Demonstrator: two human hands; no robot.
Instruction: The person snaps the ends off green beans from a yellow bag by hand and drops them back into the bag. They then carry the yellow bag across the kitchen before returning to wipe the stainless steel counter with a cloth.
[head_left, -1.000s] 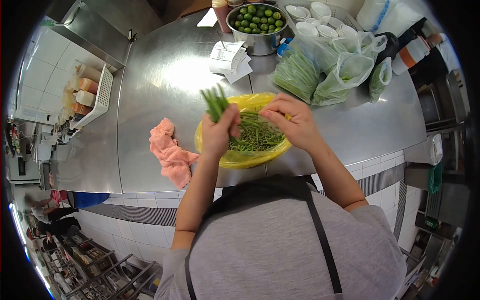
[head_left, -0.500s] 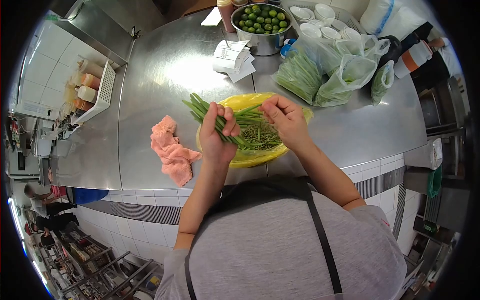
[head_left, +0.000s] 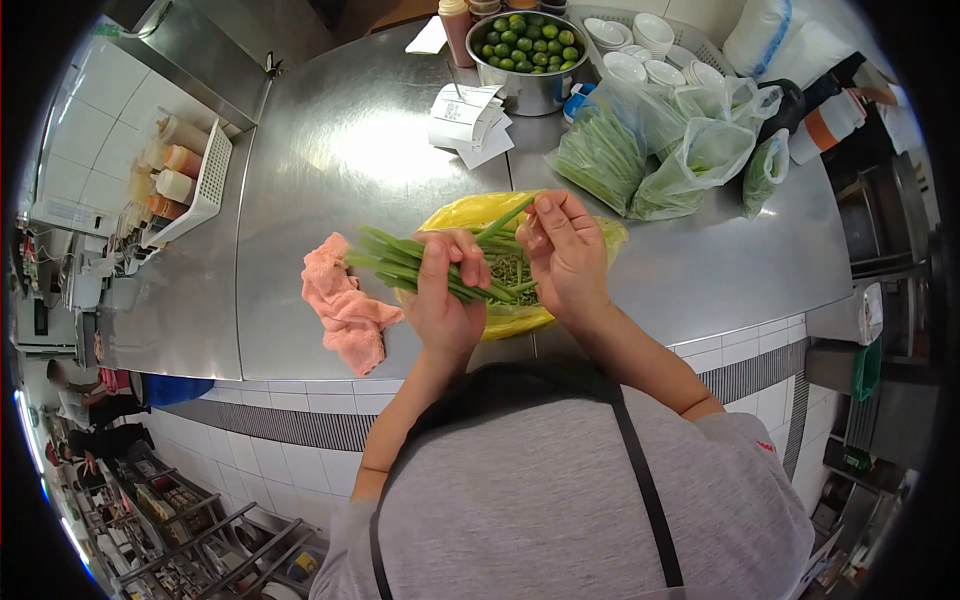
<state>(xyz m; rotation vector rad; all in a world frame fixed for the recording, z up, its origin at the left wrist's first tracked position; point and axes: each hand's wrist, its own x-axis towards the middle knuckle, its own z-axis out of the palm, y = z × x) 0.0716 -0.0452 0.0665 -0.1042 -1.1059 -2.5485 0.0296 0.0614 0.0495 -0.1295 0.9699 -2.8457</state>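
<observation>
My left hand (head_left: 448, 290) is closed around a bunch of long, thin green stalks (head_left: 385, 258), whose ends fan out to the left. One stalk (head_left: 505, 218) slants up from the bunch to my right hand (head_left: 566, 250), where thumb and fingers pinch its tip. Below both hands lies an open yellow plastic bag (head_left: 470, 208), its rim spread wide. Inside it are small green trimmings (head_left: 512, 268) and some stalks, partly covered by my hands. A pink cloth (head_left: 345, 305) lies left of the bag.
Clear bags of green stalks (head_left: 600, 160) stand at the right rear. Behind are a metal pot of limes (head_left: 530, 90), paper slips (head_left: 465, 115) and a basket of white bowls (head_left: 650, 40). Sauce bottles fill a white basket (head_left: 205, 185) at left. The steel counter's front edge runs before me.
The bunch has tipped flatter, pointing more to the left. My left hand has shifted slightly right and down. My right hand has come a little closer to it, still pinching a stalk.
</observation>
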